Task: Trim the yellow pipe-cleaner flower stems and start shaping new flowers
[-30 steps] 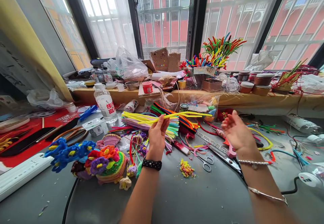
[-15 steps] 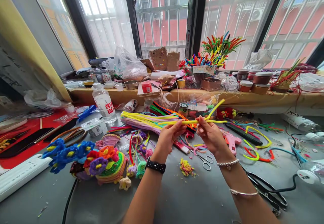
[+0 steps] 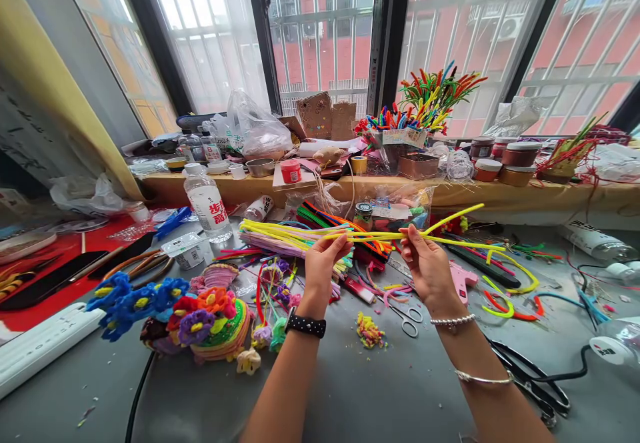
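Note:
Yellow pipe cleaners (image 3: 377,236) stretch between my two hands above the table. My left hand (image 3: 324,259) pinches their left part between thumb and fingers. Further along, my right hand (image 3: 424,266) grips them near where they split into two ends, one slanting up to the right and one running level. Behind my left hand lies a bundle of yellow, pink and pale pipe cleaners (image 3: 275,236). Below the gap between my hands are scissors (image 3: 410,323) and a small heap of yellow and pink clippings (image 3: 371,331).
Fuzzy pipe-cleaner flowers (image 3: 195,326) stand at the left, near a white power strip (image 3: 47,349). A water bottle (image 3: 206,203) is upright behind them. To the right are a pink glue gun (image 3: 463,281), loose pipe cleaners and black-handled pliers (image 3: 530,376). Jars line the sill (image 3: 320,193).
My hands have moved apart, the right one shifting rightward. More of the yellow pipe cleaners now shows between them, and the split ends reach further right.

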A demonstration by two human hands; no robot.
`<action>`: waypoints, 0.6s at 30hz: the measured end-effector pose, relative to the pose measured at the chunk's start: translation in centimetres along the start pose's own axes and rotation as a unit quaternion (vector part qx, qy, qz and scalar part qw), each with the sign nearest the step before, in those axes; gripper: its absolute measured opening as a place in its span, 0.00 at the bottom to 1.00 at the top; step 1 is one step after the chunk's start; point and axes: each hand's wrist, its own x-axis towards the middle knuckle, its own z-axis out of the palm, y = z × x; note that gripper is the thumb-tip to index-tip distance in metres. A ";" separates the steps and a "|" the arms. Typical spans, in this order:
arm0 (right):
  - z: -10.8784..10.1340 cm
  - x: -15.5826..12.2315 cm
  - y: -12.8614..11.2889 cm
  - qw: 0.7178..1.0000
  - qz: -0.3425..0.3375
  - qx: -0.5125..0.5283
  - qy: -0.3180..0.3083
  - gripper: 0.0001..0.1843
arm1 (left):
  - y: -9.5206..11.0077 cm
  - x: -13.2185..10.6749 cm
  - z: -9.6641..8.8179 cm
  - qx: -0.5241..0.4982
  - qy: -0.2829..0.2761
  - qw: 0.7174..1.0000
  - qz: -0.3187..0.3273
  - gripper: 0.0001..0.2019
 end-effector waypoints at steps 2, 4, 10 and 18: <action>0.0 0.0 -0.1 1.000 -0.001 0.000 0.007 0.11 | 0.0 0.0 0.0 0.011 -0.001 1.000 0.013 0.10; -0.1 0.1 -0.1 1.000 -0.004 -0.002 0.015 0.11 | 0.1 0.1 -0.1 0.018 0.002 1.000 0.023 0.10; -0.7 0.5 -0.3 0.999 -0.015 0.000 0.037 0.12 | 0.2 0.3 -0.4 0.029 0.016 0.999 0.042 0.12; -0.6 0.4 -0.5 0.999 -0.014 -0.014 0.032 0.13 | 0.2 0.5 -0.8 0.052 0.040 0.997 0.049 0.10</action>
